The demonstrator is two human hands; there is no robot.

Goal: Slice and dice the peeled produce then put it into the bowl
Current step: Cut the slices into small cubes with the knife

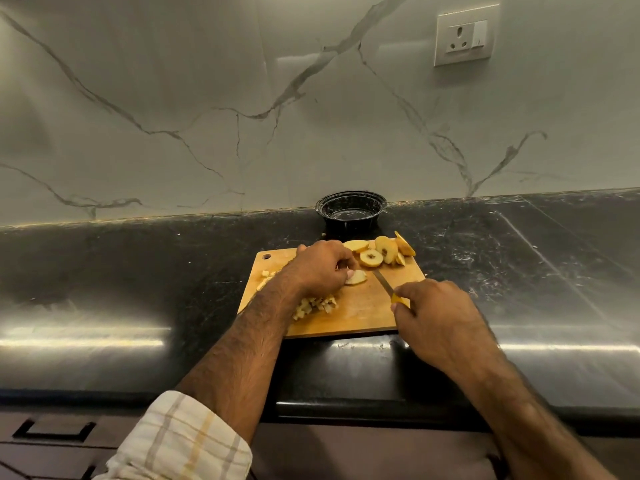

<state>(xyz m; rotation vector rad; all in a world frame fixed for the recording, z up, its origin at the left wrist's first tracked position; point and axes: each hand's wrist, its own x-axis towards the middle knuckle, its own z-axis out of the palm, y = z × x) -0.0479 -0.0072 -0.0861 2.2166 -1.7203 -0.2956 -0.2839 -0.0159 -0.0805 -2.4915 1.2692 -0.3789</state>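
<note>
My left hand (320, 268) pins a slice (356, 277) mid-board (363, 310); my right hand (438, 317) grips the knife (385, 284). I'm dicing; next, cuts clear of fingertips, then dice (315, 305) into the far bowl (350, 211)

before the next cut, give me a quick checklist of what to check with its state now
1. Slice pinned by the left hand: ok, fingers curl onto it.
2. Knife gripped by the right hand: ok, yellow handle in the fist.
3. Blade clear of the left fingertips: ok, it lies just right of the slice, a small gap showing.
4. Board flat on the counter: ok.
5. Bowl ready behind the board: ok, looks empty.
6. Room on the board: ok, dice at left, uncut slices at the far edge.
</note>
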